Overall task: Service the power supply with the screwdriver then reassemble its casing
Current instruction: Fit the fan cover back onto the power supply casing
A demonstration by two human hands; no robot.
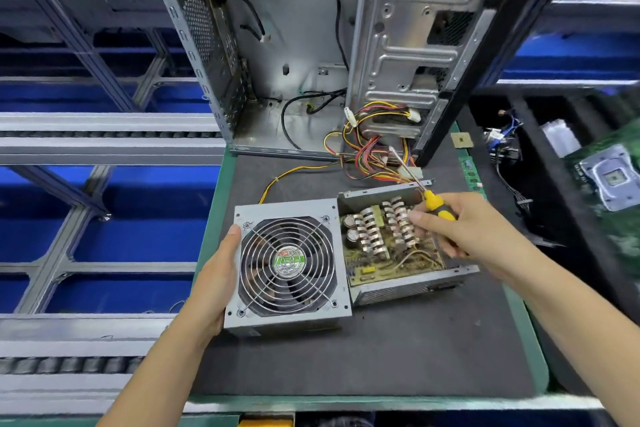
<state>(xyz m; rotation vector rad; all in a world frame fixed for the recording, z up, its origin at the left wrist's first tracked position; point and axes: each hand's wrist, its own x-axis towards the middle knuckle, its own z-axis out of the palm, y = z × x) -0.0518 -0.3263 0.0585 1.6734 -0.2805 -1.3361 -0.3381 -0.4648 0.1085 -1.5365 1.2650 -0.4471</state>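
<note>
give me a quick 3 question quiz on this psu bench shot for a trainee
1. True or false: the fan cover is fitted over the circuit board.
2. Which hand holds the screwdriver? A) left B) right C) neither
3. Fill in: the left hand grips the ____ .

Key
1. False: the cover lies beside the open base, and the board is exposed.
2. B: the right hand holds the yellow handle, with the shaft pointing away toward the PC case.
3. Fan cover, held at its left edge.
</note>
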